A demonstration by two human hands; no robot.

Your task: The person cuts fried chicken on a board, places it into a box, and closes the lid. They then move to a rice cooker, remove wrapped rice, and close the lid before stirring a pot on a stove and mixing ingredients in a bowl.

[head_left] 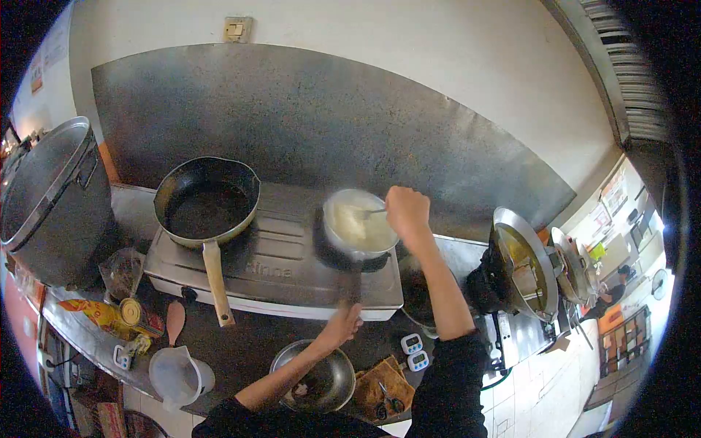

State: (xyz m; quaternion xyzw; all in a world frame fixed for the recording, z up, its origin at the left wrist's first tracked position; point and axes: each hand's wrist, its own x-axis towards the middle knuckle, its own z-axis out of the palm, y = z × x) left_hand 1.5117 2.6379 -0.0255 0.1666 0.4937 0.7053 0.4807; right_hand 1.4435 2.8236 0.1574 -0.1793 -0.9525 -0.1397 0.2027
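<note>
A small saucepan (330, 232) stands over the right burner of the stove, with a pale, creamy white mixture (354, 225) inside. My left hand (342, 327) is closed round the end of its dark handle (350, 286), which is smeared by motion. Over the pan's right rim, my right hand (408, 214) is a fist around a thin metal utensil (375, 212). Its tip reaches into the mixture; whether it is a fork or a spoon I cannot make out.
A black frying pan (208, 204) sits on the left burner of the stove (274, 271). In front are a metal bowl (342, 376), a white jug (175, 374), timers (415, 352) and scissors (388, 401) on a brown cloth. A large pot (62, 219) stands left, an oil-filled wok (522, 266) right.
</note>
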